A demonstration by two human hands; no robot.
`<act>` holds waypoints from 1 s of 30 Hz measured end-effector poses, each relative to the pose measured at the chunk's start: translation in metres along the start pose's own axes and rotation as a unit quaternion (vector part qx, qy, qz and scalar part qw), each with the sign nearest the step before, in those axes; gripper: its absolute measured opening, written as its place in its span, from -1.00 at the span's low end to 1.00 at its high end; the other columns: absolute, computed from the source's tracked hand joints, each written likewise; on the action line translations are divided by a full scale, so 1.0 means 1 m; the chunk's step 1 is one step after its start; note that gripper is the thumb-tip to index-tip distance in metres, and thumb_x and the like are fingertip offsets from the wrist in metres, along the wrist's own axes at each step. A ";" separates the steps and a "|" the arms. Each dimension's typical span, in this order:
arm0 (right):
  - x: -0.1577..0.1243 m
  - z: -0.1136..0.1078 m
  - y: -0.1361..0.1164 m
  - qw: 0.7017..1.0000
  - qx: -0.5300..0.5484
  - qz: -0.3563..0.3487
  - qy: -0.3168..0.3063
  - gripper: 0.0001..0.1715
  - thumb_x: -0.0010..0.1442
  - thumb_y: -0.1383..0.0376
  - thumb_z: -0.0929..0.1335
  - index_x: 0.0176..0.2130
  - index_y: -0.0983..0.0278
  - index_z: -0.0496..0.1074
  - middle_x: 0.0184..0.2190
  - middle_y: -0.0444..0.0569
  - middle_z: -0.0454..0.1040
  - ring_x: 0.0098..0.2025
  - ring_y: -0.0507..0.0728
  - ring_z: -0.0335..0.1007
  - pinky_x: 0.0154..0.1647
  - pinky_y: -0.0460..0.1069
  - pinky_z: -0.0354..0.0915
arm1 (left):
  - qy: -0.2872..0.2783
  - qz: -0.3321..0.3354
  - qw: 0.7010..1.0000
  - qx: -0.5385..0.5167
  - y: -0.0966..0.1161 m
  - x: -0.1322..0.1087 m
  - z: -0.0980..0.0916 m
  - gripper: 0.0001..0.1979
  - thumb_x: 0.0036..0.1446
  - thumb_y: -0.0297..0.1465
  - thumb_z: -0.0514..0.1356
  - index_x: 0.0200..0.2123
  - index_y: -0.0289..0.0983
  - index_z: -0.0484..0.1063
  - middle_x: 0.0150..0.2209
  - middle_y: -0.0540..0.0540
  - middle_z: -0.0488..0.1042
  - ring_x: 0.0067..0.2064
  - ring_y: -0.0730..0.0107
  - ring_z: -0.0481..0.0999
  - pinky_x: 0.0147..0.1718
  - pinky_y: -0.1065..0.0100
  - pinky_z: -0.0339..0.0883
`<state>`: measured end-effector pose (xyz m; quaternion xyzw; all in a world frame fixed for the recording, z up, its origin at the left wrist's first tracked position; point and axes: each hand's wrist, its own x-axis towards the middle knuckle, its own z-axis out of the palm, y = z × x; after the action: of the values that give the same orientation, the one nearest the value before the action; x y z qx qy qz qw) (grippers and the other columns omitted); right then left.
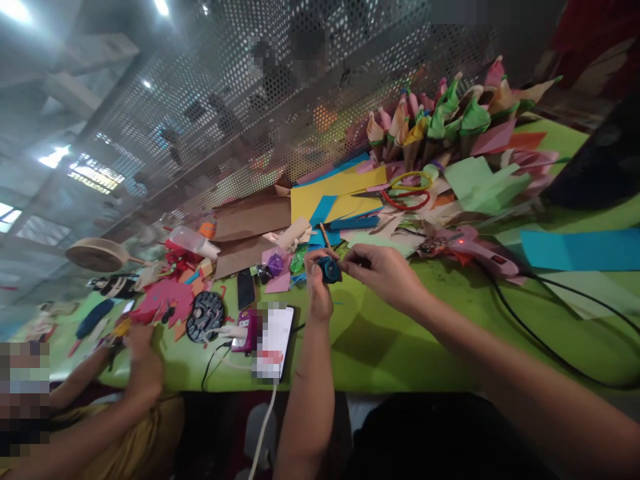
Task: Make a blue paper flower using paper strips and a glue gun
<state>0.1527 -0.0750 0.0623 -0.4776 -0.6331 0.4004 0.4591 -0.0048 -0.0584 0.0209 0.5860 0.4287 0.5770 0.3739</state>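
Note:
My left hand [320, 287] is wrapped round a small dark blue rolled paper flower [331, 269], held above the green table in the middle of the view. A thin brown stick [325, 235] pokes up just behind the flower; I cannot tell whether it is fixed to it. From the right, my right hand [375, 268] has its fingertips pinched together at the flower's right edge. Those fingers hide part of the edge. To the right of my right hand lies a pink glue gun [483, 252] with a small red light lit.
Yellow sheets [340, 193], red-handled scissors [406, 201] and many paper cones [435, 127] stand or lie behind my hands. A phone [274, 343] and a purple plug block [244, 331] are at the left. Black cable [520, 340] curves along the right. A co-worker's hands [135, 340] work at far left.

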 end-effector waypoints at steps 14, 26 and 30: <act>0.006 -0.004 0.020 0.973 -0.135 -0.178 -0.054 -0.83 0.21 0.43 0.41 -0.28 0.25 0.65 -0.27 0.01 0.55 -0.27 0.09 0.48 -0.26 -0.07 0.27 | -0.038 -0.088 0.991 -0.098 0.000 0.001 0.002 -0.57 0.24 0.10 0.11 -0.20 -0.16 0.34 -0.27 -0.04 0.51 -0.32 0.34 0.50 -0.43 0.33 0.42; 0.002 -0.007 0.009 0.994 0.050 -0.094 0.007 -0.80 0.18 0.16 0.42 -0.34 0.26 0.52 -0.44 -0.09 0.52 -0.46 0.02 0.27 -0.43 -0.08 0.17 | -0.029 -0.031 0.989 -0.138 0.006 0.002 0.004 -0.58 0.25 0.10 0.09 -0.29 -0.15 0.29 -0.27 -0.05 0.45 -0.30 0.33 0.47 -0.43 0.34 0.41; 0.000 -0.005 0.005 0.998 0.050 -0.040 -0.006 -0.61 0.18 0.00 0.39 -0.42 0.26 0.43 -0.56 -0.15 0.40 -0.52 0.01 0.16 -0.50 -0.08 0.04 | -0.021 0.039 0.996 -0.072 0.002 -0.001 -0.001 -0.61 0.29 0.05 0.09 -0.28 -0.15 0.36 -0.20 -0.06 0.44 -0.21 0.30 0.46 -0.23 0.27 0.43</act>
<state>0.1590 -0.0732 0.0586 -0.4261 -0.6337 0.4155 0.4941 -0.0053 -0.0599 0.0223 0.5859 0.3553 0.6079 0.4011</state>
